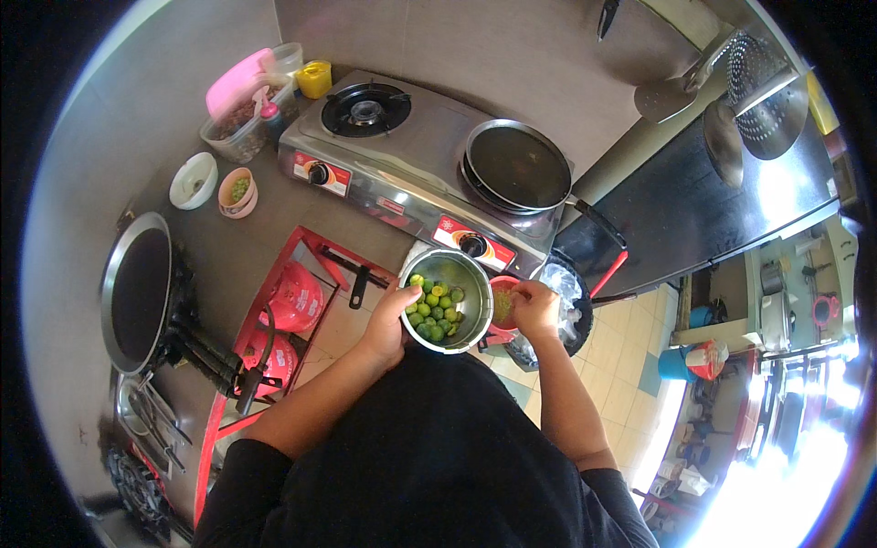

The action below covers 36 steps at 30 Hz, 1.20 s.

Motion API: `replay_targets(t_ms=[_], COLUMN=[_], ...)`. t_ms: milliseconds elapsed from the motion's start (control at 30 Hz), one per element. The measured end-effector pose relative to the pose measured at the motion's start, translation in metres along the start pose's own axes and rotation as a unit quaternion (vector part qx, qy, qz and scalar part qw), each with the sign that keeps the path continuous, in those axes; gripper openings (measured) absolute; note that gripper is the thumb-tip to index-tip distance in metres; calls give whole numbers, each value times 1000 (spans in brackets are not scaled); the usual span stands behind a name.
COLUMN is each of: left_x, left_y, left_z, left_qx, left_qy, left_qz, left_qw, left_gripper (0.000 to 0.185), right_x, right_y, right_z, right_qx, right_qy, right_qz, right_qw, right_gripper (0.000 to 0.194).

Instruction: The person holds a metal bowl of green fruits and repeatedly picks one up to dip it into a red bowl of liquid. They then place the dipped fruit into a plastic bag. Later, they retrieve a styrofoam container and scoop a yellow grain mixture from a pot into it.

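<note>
My left hand [388, 322] grips a metal pot [473, 294] by its left wall, thumb over the rim. Small green citrus fruits, like calamansi [433, 314], fill its left part, some of them cut. Right beside the pot is a red strainer or bowl [499, 329] with yellow-green bits inside. Over its right side, the fingers of my right hand [538, 308] are bent together; whether they pinch something or grip the rim is hidden.
A two-burner gas stove [384, 164] carries a frying pan [519, 166] on its right burner. Small bowls [238, 193] stand left of it. Red gas cylinders [294, 298] sit below the counter. Clear plastic bags [560, 284] lie in a dark pan beyond my right hand. Ladles [723, 144] hang at right.
</note>
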<state>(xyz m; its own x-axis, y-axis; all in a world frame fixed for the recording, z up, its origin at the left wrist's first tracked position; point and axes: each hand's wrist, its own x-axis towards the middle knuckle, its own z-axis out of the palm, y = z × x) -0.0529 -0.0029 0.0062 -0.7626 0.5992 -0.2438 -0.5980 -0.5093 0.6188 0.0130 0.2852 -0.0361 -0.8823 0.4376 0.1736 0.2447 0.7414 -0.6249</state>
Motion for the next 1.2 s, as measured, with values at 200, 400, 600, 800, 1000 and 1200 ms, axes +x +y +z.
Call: replay_targets(t_ms=[200,400,600,800,1000,1200], left_x=[0,4,8,9,14,22], left_y=[0,-1,-5,-3,-9,-10], left_z=[4,0,0,3,-3,0], left_qx=[3,7,-8,-2,-20,-7], left_qy=[21,15,10,2,20,28], left_qz=[-7,-20,-15,-14,-18,-30], left_qw=[1000,1000,1000,1000,999,999], left_gripper=[53,54,54,52,53,64], right_x=[-2,-2,-4,-2,-1,-9], right_y=[-5,-8,-17,-21,-35,-37], right_z=[-14,-27,-33,-36,-36,-43], right_qx=[409,371,247,25,22,6], right_qy=[-65,-35,-12,40,49,170], right_qz=[169,129,114,-63,-58,-126], right_qw=[894,919,962,997,997,977], right_gripper=[16,19,20,22,20,15])
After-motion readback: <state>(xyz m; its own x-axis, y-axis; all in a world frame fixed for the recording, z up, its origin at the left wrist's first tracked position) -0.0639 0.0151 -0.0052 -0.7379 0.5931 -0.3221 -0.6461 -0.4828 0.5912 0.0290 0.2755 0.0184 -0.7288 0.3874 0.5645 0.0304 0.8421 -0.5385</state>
